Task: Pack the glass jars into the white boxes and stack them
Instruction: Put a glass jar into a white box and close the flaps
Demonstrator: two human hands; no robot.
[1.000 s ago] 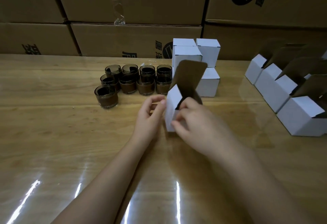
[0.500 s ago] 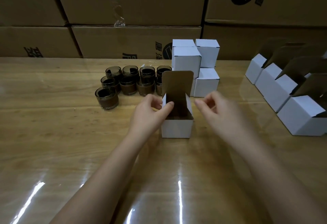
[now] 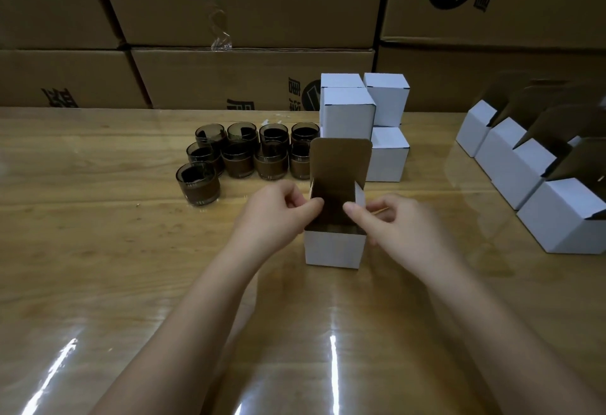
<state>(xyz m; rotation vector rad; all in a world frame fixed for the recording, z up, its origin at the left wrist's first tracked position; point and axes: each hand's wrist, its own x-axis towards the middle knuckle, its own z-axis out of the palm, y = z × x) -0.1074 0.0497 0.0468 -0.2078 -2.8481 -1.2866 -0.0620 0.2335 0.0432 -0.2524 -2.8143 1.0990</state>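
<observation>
Head camera view: a person's left hand (image 3: 275, 214) and right hand (image 3: 393, 227) work at the mouth of an open white box (image 3: 334, 250) standing mid-table. Each thumb and forefinger appears to pinch a side flap, and the other fingers are curled loosely. The box's brown-lined lid (image 3: 339, 162) stands upright behind them. The interior is dark, so whether a jar sits inside cannot be told.

The glass jars (image 3: 249, 152) wait in a tight cluster to the left of the box, and the nearest jar (image 3: 197, 183) stands apart in front. A stack of closed white boxes (image 3: 364, 119) rises just behind the lid, and more open boxes (image 3: 524, 178) line the right side.

The risks lie in uneven pressure. One hand pushing harder could skid the light carton across the glossy table (image 3: 98, 250) or crease a flap so the lid will not tuck. A shove backward could topple the stack. Sealing without a look inside might pack an empty box.
</observation>
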